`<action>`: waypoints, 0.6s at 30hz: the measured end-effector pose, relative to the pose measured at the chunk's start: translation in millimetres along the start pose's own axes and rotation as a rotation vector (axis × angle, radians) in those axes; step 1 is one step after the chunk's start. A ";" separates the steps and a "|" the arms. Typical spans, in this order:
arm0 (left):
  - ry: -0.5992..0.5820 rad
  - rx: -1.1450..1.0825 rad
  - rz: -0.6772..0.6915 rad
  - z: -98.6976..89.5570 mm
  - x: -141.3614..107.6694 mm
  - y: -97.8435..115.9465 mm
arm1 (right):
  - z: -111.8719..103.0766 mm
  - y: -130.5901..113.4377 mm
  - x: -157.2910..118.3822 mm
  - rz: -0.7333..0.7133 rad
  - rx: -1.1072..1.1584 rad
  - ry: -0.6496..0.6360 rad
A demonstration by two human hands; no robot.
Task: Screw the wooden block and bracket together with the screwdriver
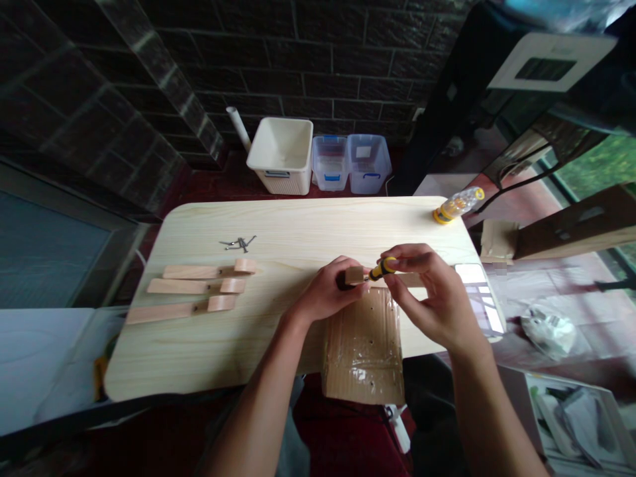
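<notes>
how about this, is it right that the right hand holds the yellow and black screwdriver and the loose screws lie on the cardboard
Not quite: the loose screws lie on the tabletop, not on the cardboard, as the head view shows. The right hand does hold the yellow and black screwdriver.

Beyond the far edge of the pale wood-grain worktop (308,225), a ribbed cream plastic bin (281,183) stands on the dark red floor (223,185) beside two clear plastic boxes with blue handles (330,167). A slim white tube (239,129) leans at the bin's left. Behind rises a dark stone-block wall (348,63). A flat glossy rectangular object (484,305) lies along the worktop's right edge. Farther right are a crumpled translucent plastic bag (549,331), a long brown box-like piece (579,218) and a window showing greenery (611,172).
</notes>
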State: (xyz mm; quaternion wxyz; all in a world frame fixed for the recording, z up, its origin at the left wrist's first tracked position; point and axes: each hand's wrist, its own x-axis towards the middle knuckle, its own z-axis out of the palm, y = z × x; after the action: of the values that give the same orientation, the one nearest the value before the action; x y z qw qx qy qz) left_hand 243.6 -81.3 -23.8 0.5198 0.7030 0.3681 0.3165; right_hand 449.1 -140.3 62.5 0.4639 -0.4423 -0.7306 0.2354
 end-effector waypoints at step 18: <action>-0.015 0.002 0.016 -1.0 0.0 -2.2 | -0.1 0.8 -0.3 0.012 0.001 0.004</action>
State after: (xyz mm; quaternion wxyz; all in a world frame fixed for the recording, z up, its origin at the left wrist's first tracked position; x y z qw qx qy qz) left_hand 242.3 -80.4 -25.7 0.5192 0.7089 0.3588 0.3150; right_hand 449.6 -140.2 61.8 0.4643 -0.4467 -0.7269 0.2377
